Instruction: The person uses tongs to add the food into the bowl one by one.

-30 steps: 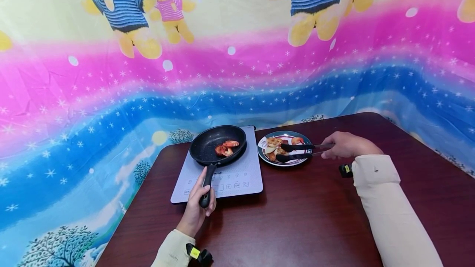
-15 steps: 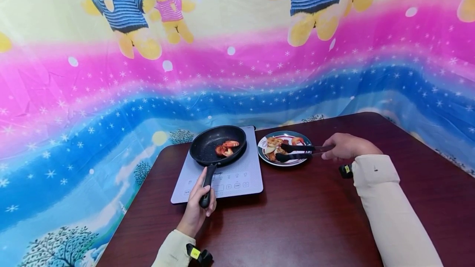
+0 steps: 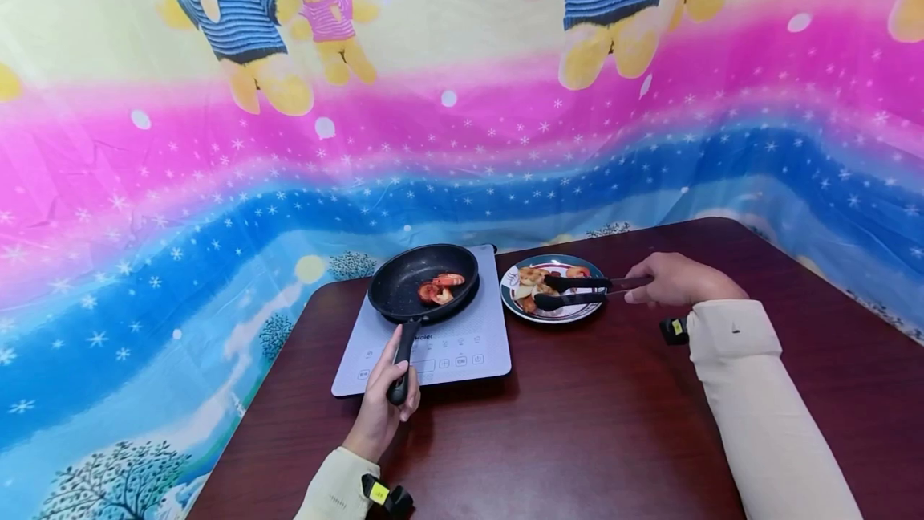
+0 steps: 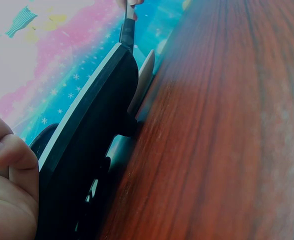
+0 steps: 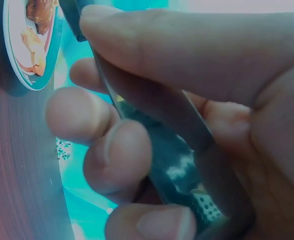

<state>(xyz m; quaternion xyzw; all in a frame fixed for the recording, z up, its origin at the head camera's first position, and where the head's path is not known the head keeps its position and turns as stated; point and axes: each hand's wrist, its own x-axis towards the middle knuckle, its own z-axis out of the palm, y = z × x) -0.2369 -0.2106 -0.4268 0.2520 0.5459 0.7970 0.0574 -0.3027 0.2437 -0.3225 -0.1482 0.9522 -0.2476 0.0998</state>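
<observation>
My left hand (image 3: pixel 384 412) grips the black handle of a frying pan (image 3: pixel 393 283) that sits on a white induction cooktop (image 3: pixel 462 379). Reddish shrimp (image 3: pixel 449 280) lie in the pan, right of its middle. My right hand (image 3: pixel 682 278) holds black-tipped metal tongs (image 3: pixel 573 282), their two arms spread apart and reaching left over a plate (image 3: pixel 577 314). Browned pieces of food (image 3: pixel 532 275) lie mostly on the plate's left side, at the tong tips. In the right wrist view, thumb and fingers (image 5: pixel 122 150) enclose the metal tong handle (image 5: pixel 179 145).
The cooktop stands at the left of a dark red wooden table (image 3: pixel 577 424), with the plate just to its right. A printed cloth (image 3: pixel 433 143) with bears and snowflakes hangs behind the table and along its left side.
My right hand and the tongs have shifted very slightly, the tips a little higher over the plate. My left hand, the pan and the shrimp stay where they were.
</observation>
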